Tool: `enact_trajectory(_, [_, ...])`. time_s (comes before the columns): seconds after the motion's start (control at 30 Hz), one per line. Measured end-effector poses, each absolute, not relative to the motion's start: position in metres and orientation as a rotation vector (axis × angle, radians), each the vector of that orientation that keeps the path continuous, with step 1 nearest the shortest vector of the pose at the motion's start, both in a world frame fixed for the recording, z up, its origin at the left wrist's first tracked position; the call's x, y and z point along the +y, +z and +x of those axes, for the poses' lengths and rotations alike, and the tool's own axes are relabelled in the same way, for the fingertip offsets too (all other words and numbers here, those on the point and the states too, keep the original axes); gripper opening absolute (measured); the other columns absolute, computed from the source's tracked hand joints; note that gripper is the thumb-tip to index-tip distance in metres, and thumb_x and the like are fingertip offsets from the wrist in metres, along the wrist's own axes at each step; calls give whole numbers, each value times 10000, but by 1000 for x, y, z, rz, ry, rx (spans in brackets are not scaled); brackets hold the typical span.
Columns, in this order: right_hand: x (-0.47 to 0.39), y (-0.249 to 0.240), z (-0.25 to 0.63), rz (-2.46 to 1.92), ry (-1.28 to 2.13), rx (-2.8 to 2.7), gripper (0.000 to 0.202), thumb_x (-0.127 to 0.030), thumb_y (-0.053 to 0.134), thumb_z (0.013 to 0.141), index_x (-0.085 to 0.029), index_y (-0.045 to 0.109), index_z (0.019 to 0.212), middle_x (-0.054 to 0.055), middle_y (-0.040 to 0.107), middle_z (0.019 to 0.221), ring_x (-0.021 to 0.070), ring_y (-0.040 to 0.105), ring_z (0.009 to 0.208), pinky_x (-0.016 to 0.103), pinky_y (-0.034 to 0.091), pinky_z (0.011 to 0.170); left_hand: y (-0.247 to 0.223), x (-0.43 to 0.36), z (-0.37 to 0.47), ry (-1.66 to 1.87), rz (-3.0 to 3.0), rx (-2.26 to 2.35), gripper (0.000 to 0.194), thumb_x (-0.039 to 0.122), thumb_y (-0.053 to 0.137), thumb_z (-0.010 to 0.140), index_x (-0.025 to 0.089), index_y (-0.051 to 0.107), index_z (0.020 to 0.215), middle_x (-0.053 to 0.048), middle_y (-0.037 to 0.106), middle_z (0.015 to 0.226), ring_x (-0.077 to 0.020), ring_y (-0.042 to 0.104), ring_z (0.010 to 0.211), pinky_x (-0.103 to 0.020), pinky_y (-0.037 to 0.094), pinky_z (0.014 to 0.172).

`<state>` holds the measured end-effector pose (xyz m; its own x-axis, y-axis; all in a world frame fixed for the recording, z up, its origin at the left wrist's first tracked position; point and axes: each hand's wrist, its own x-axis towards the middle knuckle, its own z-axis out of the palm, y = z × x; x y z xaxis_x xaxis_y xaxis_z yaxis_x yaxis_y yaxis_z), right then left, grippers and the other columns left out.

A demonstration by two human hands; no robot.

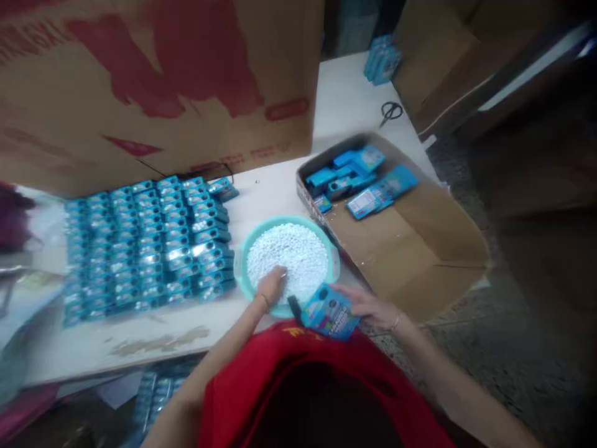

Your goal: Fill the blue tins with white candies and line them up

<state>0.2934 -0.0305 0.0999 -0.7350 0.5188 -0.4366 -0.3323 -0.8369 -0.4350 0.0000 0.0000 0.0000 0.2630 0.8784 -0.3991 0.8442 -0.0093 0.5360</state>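
A round turquoise basin (333, 264) full of small white pellets (298, 255) stands on the white table. My left hand (273, 284) reaches over its near rim, with the fingertips in the pellets; blur hides how the fingers lie and whether they hold anything. Just right of the basin's near edge, my right hand (368, 308) grips a blue printed box (330, 314), tilted, with a dark flap at its left end. Rows of similar blue boxes (149, 249) are packed side by side on the table at the left.
An open cardboard box (396, 249) with several blue boxes inside stands on the right. A large carton (158, 87) walls off the back left. Black scissors (390, 112) and a small blue stack (381, 61) lie at the back right.
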Motion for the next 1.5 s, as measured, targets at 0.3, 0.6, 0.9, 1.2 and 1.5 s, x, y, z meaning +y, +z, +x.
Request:
enact_trajectory(0.3, [-15,89,280,-1304,1765,-1053,423,-331,772,675,-246,600,1052,13,660,1041,207,605,1002,385,468,955,57,14,-24,243,1940,1377,282,317,454,920,179,541,1150,-73,627,1004,-188,596,913,-334,482,838])
enact_trajectory(0.6, [-1,64,250,-1372,976,-1637,321,-281,598,825,-234,547,1139,76,612,1132,252,564,1090,436,437,987,166,38,-32,167,2175,1185,269,309,444,940,186,539,1160,-69,626,1024,-168,606,913,-301,486,817])
enact_trajectory(0.9, [5,59,229,-1236,824,-1862,370,-149,509,810,-211,537,1173,104,606,1152,264,539,1120,469,439,980,220,47,23,-585,2437,1295,261,250,375,945,165,552,1118,-92,633,961,-209,631,758,-293,460,580])
enact_trajectory(1.2, [-1,41,235,-1281,900,-1738,367,-164,500,827,-221,509,1189,107,569,1189,255,520,1158,473,423,1013,207,51,3,-691,2482,1568,229,174,364,925,173,567,1032,-88,603,940,-228,598,811,-286,421,556])
enact_trajectory(1.5, [-2,44,250,-1463,922,-1505,368,-347,610,843,-239,519,1183,81,595,1166,240,561,1107,410,450,982,39,52,-17,-318,2099,1573,236,231,418,916,202,574,1091,-88,611,1100,-221,557,1032,-334,467,845])
